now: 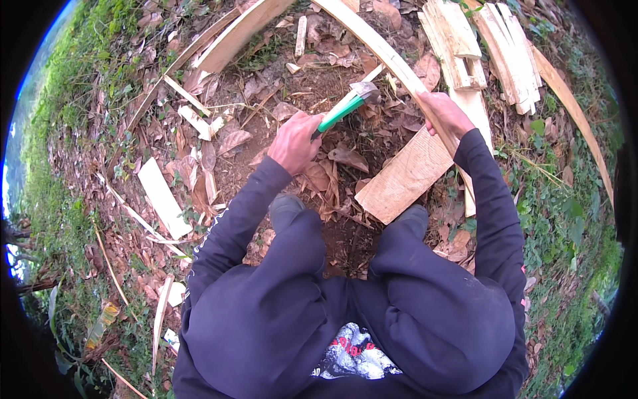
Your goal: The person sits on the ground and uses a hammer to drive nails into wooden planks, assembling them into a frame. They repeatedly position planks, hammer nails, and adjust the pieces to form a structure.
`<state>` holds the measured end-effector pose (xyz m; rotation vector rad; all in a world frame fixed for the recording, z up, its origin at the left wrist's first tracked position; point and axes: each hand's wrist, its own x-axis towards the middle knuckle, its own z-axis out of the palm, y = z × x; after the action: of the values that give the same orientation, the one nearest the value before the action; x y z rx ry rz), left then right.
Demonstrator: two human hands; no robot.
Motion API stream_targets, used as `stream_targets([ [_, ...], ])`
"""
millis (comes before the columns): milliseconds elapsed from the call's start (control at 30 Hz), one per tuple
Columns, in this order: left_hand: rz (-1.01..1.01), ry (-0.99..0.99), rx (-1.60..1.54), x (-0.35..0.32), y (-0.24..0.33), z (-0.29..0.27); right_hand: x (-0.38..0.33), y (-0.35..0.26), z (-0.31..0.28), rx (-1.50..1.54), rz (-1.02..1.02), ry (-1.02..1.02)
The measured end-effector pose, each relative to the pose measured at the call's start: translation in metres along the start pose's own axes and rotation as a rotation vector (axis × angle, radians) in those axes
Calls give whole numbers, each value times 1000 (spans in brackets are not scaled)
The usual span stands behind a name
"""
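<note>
My left hand (pixel 294 142) is closed round the green handle of a hammer (pixel 343 114), whose metal head is raised above the leaf-covered ground. The view does not show the head touching any wood. My right hand (pixel 446 114) grips the edge of a long, thin wooden plank (pixel 379 43), which the fisheye picture bends. Below that hand, a short, wide wooden board (pixel 407 176) lies slanted, its near end close to my right shoe (pixel 415 218). A pale wood strip (pixel 351 100) shows just behind the hammer, partly hidden.
Bundled split wood pieces (pixel 455 43) and another stack of slats (pixel 508 56) lie at the far right. A second long plank (pixel 242 33) stands at the far left. Pale offcuts (pixel 163 198) and dry leaves scatter the ground; green plants (pixel 558 213) grow at the right.
</note>
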<state>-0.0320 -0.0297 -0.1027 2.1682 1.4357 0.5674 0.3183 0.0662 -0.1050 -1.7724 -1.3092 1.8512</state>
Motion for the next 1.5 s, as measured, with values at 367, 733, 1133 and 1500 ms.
stream_targets([
  [367,38,5,12,3,6,-3,3,3,-8,2,-2,-22],
  [733,-7,-24,24,1,6,2,-3,-1,0,15,1,1],
  [1133,9,-10,9,5,7,1,-1,5,-7,13,-7,-2],
  [1500,-41,50,-68,13,16,-8,0,4,-11,13,-7,-11],
])
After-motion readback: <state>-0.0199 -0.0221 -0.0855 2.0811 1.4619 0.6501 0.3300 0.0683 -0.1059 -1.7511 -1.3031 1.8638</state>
